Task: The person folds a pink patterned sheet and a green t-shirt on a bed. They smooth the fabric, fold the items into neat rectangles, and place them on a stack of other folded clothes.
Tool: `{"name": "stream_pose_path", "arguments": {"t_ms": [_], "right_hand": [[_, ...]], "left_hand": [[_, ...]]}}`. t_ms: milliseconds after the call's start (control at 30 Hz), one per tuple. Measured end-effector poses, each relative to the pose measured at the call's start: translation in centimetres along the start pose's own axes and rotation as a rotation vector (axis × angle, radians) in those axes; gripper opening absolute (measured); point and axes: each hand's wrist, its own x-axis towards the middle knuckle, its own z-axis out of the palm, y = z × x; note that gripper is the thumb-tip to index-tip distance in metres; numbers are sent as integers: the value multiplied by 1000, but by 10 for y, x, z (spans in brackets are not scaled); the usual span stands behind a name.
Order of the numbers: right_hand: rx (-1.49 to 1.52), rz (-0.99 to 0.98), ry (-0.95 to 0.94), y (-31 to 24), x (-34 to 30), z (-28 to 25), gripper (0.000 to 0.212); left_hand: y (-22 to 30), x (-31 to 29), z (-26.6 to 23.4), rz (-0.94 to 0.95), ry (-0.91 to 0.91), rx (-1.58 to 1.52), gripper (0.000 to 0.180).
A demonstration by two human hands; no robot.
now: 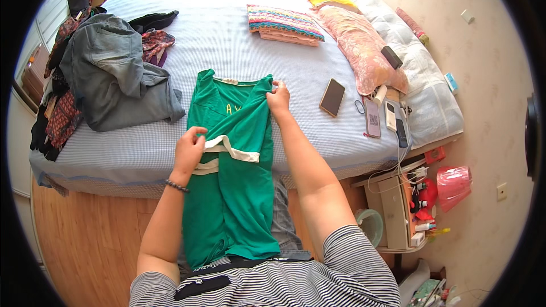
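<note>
A green T-shirt (245, 207) with white-trimmed sleeves and small yellow letters lies face up, its neck on the bed and its lower part hanging over the edge onto my lap. One sleeve is folded across the chest. My left hand (189, 150), with a dark bead bracelet at the wrist, is closed on the left end of that sleeve by its white trim. At the far right shoulder, my right hand (277, 99) pinches the green cloth. The fingertips of both hands are partly hidden.
A pile of clothes topped by grey-blue jeans (108, 62) lies at the left of the bed (210, 5). Folded patterned cloth (284, 25) sits farther back. To the right are a dark phone (332, 97), other devices with cables, a pink pillow (364, 51) and an open drawer (392, 210).
</note>
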Motion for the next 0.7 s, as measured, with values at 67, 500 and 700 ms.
{"name": "stream_pose_path", "arguments": {"t_ms": [67,500,700], "right_hand": [[42,-52,37,0,-7,-4,52],[-289,-776,-162,-46,-190,-102,18],[-257,-718,-259,-48,-239,-143,42]], "left_hand": [[-8,-7,0,108,-34,86,27],[2,-26,0,554,-34,284,13],[7,-77,-49,672,-146,495,29]]}}
